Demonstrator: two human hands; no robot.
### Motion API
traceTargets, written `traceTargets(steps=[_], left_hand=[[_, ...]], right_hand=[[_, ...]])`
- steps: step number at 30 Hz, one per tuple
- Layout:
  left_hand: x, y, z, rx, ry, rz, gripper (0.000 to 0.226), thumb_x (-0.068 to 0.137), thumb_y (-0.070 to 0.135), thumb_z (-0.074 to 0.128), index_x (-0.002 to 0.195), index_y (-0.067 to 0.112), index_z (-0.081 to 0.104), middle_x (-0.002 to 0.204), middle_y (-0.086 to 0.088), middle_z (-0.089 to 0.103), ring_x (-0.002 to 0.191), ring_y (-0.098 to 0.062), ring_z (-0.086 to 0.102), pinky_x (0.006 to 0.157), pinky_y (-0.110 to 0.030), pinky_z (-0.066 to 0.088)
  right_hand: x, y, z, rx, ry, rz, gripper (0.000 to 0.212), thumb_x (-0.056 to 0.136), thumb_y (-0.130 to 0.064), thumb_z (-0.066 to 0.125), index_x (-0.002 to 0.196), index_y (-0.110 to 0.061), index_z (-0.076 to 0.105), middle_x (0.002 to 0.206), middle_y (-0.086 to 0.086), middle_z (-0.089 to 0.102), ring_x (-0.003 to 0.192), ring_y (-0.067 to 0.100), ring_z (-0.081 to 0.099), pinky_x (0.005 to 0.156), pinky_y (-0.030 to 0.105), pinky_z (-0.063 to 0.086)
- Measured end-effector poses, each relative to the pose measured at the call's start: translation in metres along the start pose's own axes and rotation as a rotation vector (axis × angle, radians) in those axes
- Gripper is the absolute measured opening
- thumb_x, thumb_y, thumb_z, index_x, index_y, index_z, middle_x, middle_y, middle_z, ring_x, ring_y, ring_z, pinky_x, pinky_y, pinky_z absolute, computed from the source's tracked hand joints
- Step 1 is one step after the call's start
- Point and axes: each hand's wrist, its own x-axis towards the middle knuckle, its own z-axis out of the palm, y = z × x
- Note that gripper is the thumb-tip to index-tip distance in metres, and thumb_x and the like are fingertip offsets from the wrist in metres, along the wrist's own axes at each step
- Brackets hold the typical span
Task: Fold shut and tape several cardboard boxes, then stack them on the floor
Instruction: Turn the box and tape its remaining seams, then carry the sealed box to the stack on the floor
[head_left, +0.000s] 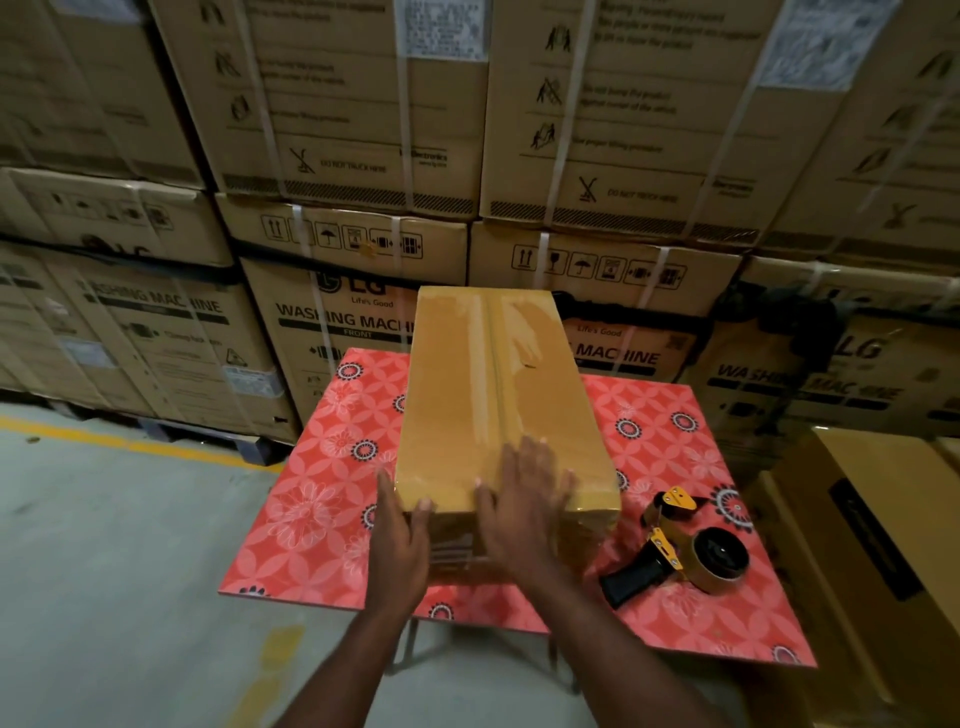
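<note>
Small folding table (332, 499) with red floral-patterned top, standing on grey concrete floor (104, 545), long closed cardboard box (498, 395) lying lengthwise along its middle, glossy tape over the seam, tape dispenser (680, 551) just right of box, near the front edge

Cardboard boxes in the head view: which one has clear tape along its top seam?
The plain box on the red floral table, under both hands. The stacked washing machine cartons behind carry print and white straps instead.
</note>
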Motion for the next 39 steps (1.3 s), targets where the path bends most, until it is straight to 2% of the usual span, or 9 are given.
traceTargets(steps=[4, 6, 9, 13, 17, 22, 24, 33, 39], left_hand=[[0.005, 0.007, 0.000, 0.020, -0.005, -0.051, 0.077, 0.100, 0.049, 0.049, 0.162, 0.020, 0.015, 0.161, -0.007, 0.035, 0.143, -0.028, 0.041, 0.113, -0.049, 0.040], [0.005, 0.012, 0.002, 0.023, 0.008, -0.094, 0.069, 0.103, 0.041, 0.052, 0.160, 0.019, 0.021, 0.156, -0.008, 0.043, 0.137, -0.030, 0.047, 0.108, -0.045, 0.044], [0.006, 0.017, 0.004, 0.040, 0.050, -0.126, 0.056, 0.101, 0.034, 0.056, 0.152, 0.021, 0.037, 0.136, -0.007, 0.060, 0.110, -0.028, 0.061, 0.089, -0.041, 0.051], [-0.001, 0.021, 0.003, 0.096, 0.067, -0.152, 0.043, 0.101, 0.027, 0.059, 0.142, 0.015, 0.051, 0.115, -0.002, 0.063, 0.101, -0.027, 0.061, 0.080, -0.036, 0.046], [-0.006, 0.023, 0.002, 0.168, 0.065, -0.182, 0.046, 0.100, 0.038, 0.059, 0.138, 0.013, 0.055, 0.124, -0.011, 0.066, 0.111, -0.034, 0.062, 0.077, -0.033, 0.040], [0.007, 0.031, 0.005, 0.190, 0.016, -0.230, 0.042, 0.101, 0.030, 0.058, 0.139, 0.012, 0.052, 0.127, -0.013, 0.064, 0.100, -0.025, 0.057, 0.079, -0.032, 0.039], [0.013, 0.033, 0.006, 0.189, -0.007, -0.251, 0.044, 0.102, 0.028, 0.057, 0.143, 0.013, 0.049, 0.130, -0.014, 0.062, 0.106, -0.029, 0.059, 0.082, -0.034, 0.043], [0.077, 0.038, 0.014, 0.310, -0.097, -0.249, 0.053, 0.102, 0.043, 0.053, 0.142, 0.009, 0.047, 0.139, -0.016, 0.058, 0.125, -0.037, 0.056, 0.092, -0.035, 0.041], [0.139, 0.040, 0.029, 0.314, -0.168, -0.259, 0.056, 0.105, 0.048, 0.043, 0.140, 0.004, 0.047, 0.138, -0.020, 0.056, 0.123, -0.038, 0.055, 0.086, -0.034, 0.037]], right_hand=[[0.023, 0.079, -0.032, 0.026, -0.045, 0.360, 0.096, 0.094, -0.069, 0.040, 0.159, -0.004, 0.013, 0.166, 0.021, 0.017, 0.151, 0.038, 0.022, 0.120, 0.057, 0.020], [0.025, 0.096, -0.041, 0.181, -0.114, 0.410, 0.099, 0.093, -0.071, 0.046, 0.159, -0.004, 0.012, 0.161, 0.021, 0.031, 0.143, 0.038, 0.038, 0.114, 0.048, 0.037], [0.020, 0.098, -0.042, 0.207, -0.119, 0.392, 0.092, 0.093, -0.070, 0.049, 0.156, -0.009, 0.023, 0.152, 0.015, 0.046, 0.130, 0.037, 0.053, 0.100, 0.042, 0.046], [0.012, 0.106, -0.044, 0.229, -0.078, 0.415, 0.082, 0.090, -0.069, 0.055, 0.147, -0.013, 0.036, 0.140, 0.012, 0.055, 0.118, 0.035, 0.060, 0.089, 0.039, 0.051], [-0.001, 0.116, -0.046, 0.260, -0.072, 0.377, 0.083, 0.090, -0.067, 0.057, 0.146, -0.012, 0.034, 0.140, 0.013, 0.056, 0.119, 0.036, 0.059, 0.092, 0.040, 0.052], [0.007, 0.117, -0.060, 0.214, -0.137, 0.380, 0.072, 0.091, -0.063, 0.060, 0.133, -0.007, 0.040, 0.131, 0.013, 0.058, 0.114, 0.036, 0.061, 0.083, 0.036, 0.049], [0.018, 0.116, -0.060, 0.232, -0.177, 0.391, 0.070, 0.091, -0.060, 0.062, 0.133, -0.008, 0.040, 0.129, 0.013, 0.058, 0.112, 0.034, 0.061, 0.080, 0.035, 0.047], [0.097, 0.131, -0.034, 0.480, -0.232, 0.409, 0.078, 0.083, -0.057, 0.074, 0.134, -0.010, 0.041, 0.131, 0.012, 0.059, 0.117, 0.035, 0.059, 0.095, 0.044, 0.052], [0.150, 0.143, -0.025, 0.767, -0.343, 0.461, 0.071, 0.082, -0.046, 0.080, 0.134, -0.011, 0.047, 0.126, 0.005, 0.064, 0.111, 0.025, 0.064, 0.098, 0.042, 0.053]])
